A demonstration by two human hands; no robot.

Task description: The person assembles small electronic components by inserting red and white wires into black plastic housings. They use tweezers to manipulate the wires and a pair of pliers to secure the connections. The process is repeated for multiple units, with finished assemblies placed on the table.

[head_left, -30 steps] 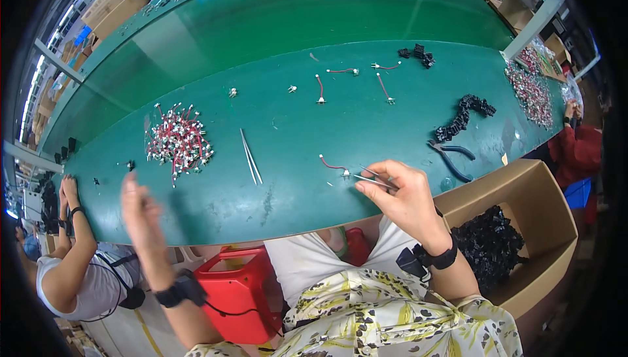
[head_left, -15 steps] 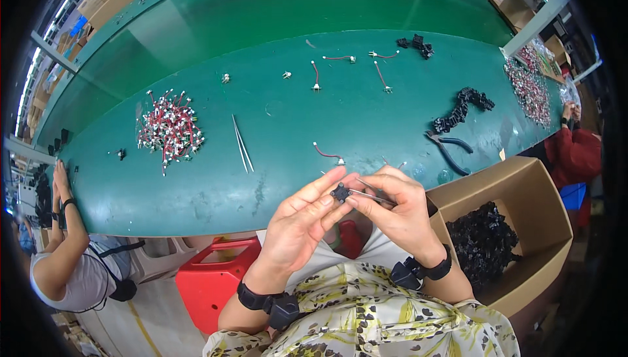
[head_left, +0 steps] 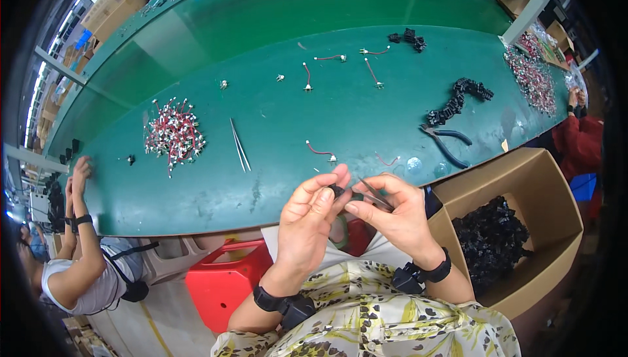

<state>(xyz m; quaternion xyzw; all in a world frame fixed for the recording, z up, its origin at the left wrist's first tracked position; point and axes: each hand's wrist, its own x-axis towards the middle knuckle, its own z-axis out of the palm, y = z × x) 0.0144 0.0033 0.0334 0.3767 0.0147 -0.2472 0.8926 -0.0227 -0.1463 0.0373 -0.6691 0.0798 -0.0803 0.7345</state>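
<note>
Left hand (head_left: 304, 226): pinching black part (head_left: 336, 190), seemingly unfinished. Right hand (head_left: 402, 216): pinching tweezers (head_left: 374, 193). Wired connectors (head_left: 173, 131): heaped, apparently unworked.

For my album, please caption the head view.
Left hand holding a black part, right hand holding tweezers, at a green bench with a wire heap.

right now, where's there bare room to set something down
On the table: between the loose tweezers and the wire past the left hand; also between the upper wires and black strip. Crowded: the wire heap, and pliers beside that strip.
</note>
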